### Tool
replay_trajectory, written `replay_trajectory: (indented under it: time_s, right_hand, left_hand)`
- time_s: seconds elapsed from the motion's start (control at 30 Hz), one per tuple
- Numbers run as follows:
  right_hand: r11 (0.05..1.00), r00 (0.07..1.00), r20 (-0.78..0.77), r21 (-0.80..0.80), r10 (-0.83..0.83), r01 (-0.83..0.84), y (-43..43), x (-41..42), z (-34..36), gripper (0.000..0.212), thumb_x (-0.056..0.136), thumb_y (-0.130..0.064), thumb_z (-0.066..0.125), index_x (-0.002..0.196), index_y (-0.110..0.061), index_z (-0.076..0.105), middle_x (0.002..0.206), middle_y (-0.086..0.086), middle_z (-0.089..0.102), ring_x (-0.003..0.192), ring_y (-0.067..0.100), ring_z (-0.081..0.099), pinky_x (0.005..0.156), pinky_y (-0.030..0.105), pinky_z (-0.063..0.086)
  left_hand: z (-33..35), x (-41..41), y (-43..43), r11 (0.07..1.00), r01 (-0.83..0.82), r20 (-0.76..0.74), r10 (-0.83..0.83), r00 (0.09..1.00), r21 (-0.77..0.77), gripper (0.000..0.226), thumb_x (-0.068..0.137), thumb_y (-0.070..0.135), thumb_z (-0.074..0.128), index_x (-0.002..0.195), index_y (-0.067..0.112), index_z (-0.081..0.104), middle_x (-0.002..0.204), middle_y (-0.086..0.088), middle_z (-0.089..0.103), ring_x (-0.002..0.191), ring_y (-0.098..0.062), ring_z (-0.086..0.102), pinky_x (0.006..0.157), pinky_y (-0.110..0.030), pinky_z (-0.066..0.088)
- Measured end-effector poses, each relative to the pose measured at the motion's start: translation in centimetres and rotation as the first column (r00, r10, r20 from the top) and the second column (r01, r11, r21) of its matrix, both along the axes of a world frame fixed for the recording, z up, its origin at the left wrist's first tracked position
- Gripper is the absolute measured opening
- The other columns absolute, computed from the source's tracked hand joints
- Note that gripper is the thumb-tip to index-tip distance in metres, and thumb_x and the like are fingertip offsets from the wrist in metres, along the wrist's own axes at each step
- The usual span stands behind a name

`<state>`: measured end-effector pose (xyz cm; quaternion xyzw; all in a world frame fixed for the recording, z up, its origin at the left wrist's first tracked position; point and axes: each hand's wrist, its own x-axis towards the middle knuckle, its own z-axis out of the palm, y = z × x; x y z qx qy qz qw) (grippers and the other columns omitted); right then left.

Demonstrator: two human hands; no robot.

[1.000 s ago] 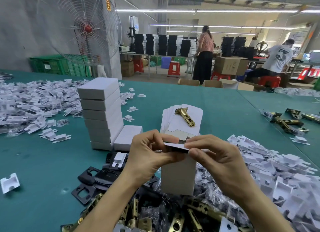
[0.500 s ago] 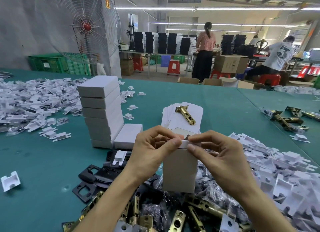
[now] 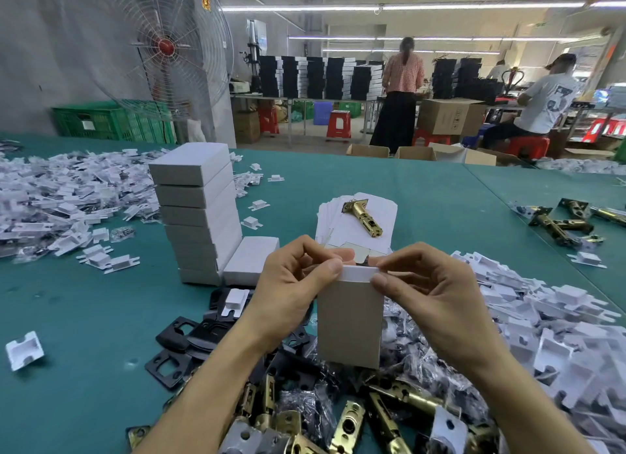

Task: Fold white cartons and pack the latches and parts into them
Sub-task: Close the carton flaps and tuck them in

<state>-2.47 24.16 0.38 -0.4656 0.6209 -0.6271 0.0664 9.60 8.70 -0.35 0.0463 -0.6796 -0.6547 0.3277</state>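
We hold one carton (image 3: 350,321) upright over the heap of brass latches (image 3: 345,426), both hands at its top end. Our left hand (image 3: 291,284) and right hand (image 3: 430,291) each pinch a top corner between thumb and fingers, pressing the closing flap (image 3: 359,273) down; it looks nearly or fully shut.

Done so far, as we judge it: a tall stack (image 3: 200,209) of closed cartons stands just behind our left hand, with one more carton (image 3: 250,260) leaning at its foot. This one appears about to join them.

Much is left. Flat blanks (image 3: 359,223) wait beyond our hands with a single latch (image 3: 362,216) lying on top. Black plates (image 3: 183,345), bagged parts and white inserts (image 3: 542,318) lie heaped around the carton, and more inserts cover the green table (image 3: 84,318) at far left.

We cannot see inside the carton, so whether it is filled is unknown. Our hands hide the tuck edge, and the bottom frame edge cuts off the nearest latches.
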Motion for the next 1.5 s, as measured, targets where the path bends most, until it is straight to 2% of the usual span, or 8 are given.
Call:
replay_trajectory:
  time_s: [0.27, 0.47, 0.63, 0.77, 0.93, 1.03, 1.27, 1.5]
  right_hand:
    - [0.996, 0.985, -0.170, 0.087, 0.038, -0.024, 0.1, -0.4, -0.2, 0.019, 0.079, -0.036, 0.070, 0.095, -0.030, 0.077, 0.102, -0.016, 0.075, 0.093, 0.008, 0.072, 0.079, 0.034, 0.060]
    - [0.984, 0.954, -0.270, 0.155, 0.128, -0.088, 0.4, -0.6, -0.4, 0.028, 0.083, -0.048, 0.072, 0.110, -0.040, 0.073, 0.110, -0.018, 0.072, 0.089, 0.011, 0.073, 0.074, 0.031, 0.061]
    - [0.984, 0.950, -0.277, 0.139, 0.143, -0.108, 0.1, -0.8, -0.9, 0.023, 0.082, -0.029, 0.074, 0.105, -0.031, 0.073, 0.110, -0.010, 0.073, 0.090, 0.016, 0.073, 0.074, 0.039, 0.061]
    - [0.982, 0.955, -0.271, 0.172, 0.121, -0.076, -0.1, -1.0, -1.1, 0.022, 0.085, -0.029, 0.068, 0.107, -0.034, 0.071, 0.110, -0.009, 0.072, 0.082, 0.007, 0.071, 0.073, 0.025, 0.057]
    - [0.982, 0.983, -0.170, 0.187, 0.069, -0.036, -0.1, -0.8, -1.1, 0.026, 0.086, -0.034, 0.062, 0.108, -0.046, 0.069, 0.105, -0.016, 0.070, 0.085, 0.012, 0.072, 0.070, 0.032, 0.061]
    - [0.980, 0.990, -0.128, 0.199, 0.054, -0.028, -0.1, -0.7, -1.1, 0.027, 0.088, -0.028, 0.065, 0.107, -0.046, 0.071, 0.108, -0.016, 0.071, 0.087, 0.013, 0.073, 0.070, 0.036, 0.062]
    - [0.982, 0.999, -0.008, 0.183, 0.046, -0.044, 0.0, -0.5, -0.8, 0.025, 0.089, -0.008, 0.069, 0.100, -0.029, 0.076, 0.105, -0.008, 0.074, 0.083, 0.017, 0.074, 0.066, 0.038, 0.062]
    - [0.986, 0.918, 0.395, -0.143, -0.025, 0.088, 0.4, -0.8, 0.8, 0.019, 0.092, -0.010, 0.063, 0.098, -0.025, 0.073, 0.094, 0.004, 0.073, 0.076, 0.022, 0.074, 0.061, 0.035, 0.061]
  left_hand:
    - [-0.1, 0.0, 0.1, 0.999, 0.042, 0.031, -0.041, 0.999, -0.008, 0.005, 0.075, 0.030, 0.071, 0.072, 0.032, 0.067, 0.109, -0.004, 0.076, 0.105, -0.021, 0.069, 0.082, -0.029, 0.054]
    - [-0.1, 0.4, 0.1, 0.991, 0.134, 0.069, -0.133, 0.989, -0.011, 0.024, 0.066, 0.006, 0.089, 0.076, 0.022, 0.073, 0.118, -0.003, 0.073, 0.116, -0.016, 0.066, 0.088, -0.029, 0.056]
    - [-0.1, 0.3, 0.5, 0.992, 0.123, 0.040, -0.124, 0.991, 0.014, 0.014, 0.067, 0.010, 0.082, 0.072, 0.020, 0.073, 0.111, -0.006, 0.075, 0.110, -0.018, 0.070, 0.083, -0.025, 0.056]
    - [-0.4, -0.1, 0.4, 0.999, 0.032, 0.037, -0.031, 0.999, -0.025, 0.007, 0.070, 0.019, 0.078, 0.073, 0.025, 0.078, 0.110, 0.000, 0.076, 0.111, -0.015, 0.069, 0.092, -0.032, 0.056]
    - [-0.9, -0.2, 0.0, 0.928, -0.257, -0.064, 0.249, 0.966, -0.269, 0.013, 0.069, 0.036, 0.080, 0.082, 0.034, 0.079, 0.104, 0.013, 0.074, 0.103, -0.005, 0.069, 0.076, -0.022, 0.057]
    - [-1.1, -0.1, -0.2, 0.920, -0.300, -0.076, 0.290, 0.954, -0.253, 0.012, 0.065, 0.037, 0.082, 0.075, 0.034, 0.076, 0.093, 0.011, 0.076, 0.090, -0.005, 0.071, 0.071, -0.021, 0.058]
    - [-0.8, -0.5, -0.2, 0.986, -0.143, 0.070, 0.150, 0.986, -0.090, 0.013, 0.064, 0.034, 0.083, 0.070, 0.032, 0.071, 0.100, 0.004, 0.076, 0.089, -0.014, 0.074, 0.076, -0.027, 0.058]
    - [-0.4, -0.1, 0.1, 0.992, 0.105, 0.304, -0.122, 0.945, 0.073, 0.046, 0.075, 0.053, 0.075, 0.116, 0.048, 0.055, 0.105, 0.000, 0.070, 0.090, -0.027, 0.074, 0.068, -0.043, 0.063]
